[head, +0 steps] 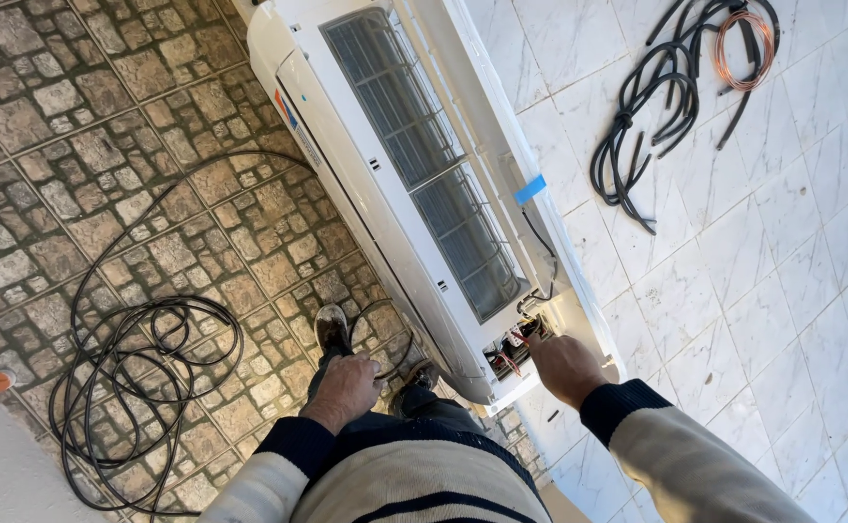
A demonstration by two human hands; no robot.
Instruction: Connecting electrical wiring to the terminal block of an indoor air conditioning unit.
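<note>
A white wall air-conditioner unit (pixel 366 184) with its cover off shows a grey filter grille (pixel 424 155). My right hand (pixel 561 366) reaches to the open wiring bay (pixel 513 349) at the unit's near end, fingers at the coloured wires. Whether it grips a wire or a tool I cannot tell. My left hand (pixel 347 389) hangs low by my waist, fingers curled, above a thin black cable (pixel 380 334). A strip of blue tape (pixel 530 189) sticks to the unit's edge.
A coil of black cable (pixel 134 387) lies on the stone-patterned floor (pixel 75 145). On the white tiled wall (pixel 782 291) hang a bundle of black hoses (pixel 651 87) and a coil of copper tube (pixel 745 48). My shoes (pixel 333 327) stand below.
</note>
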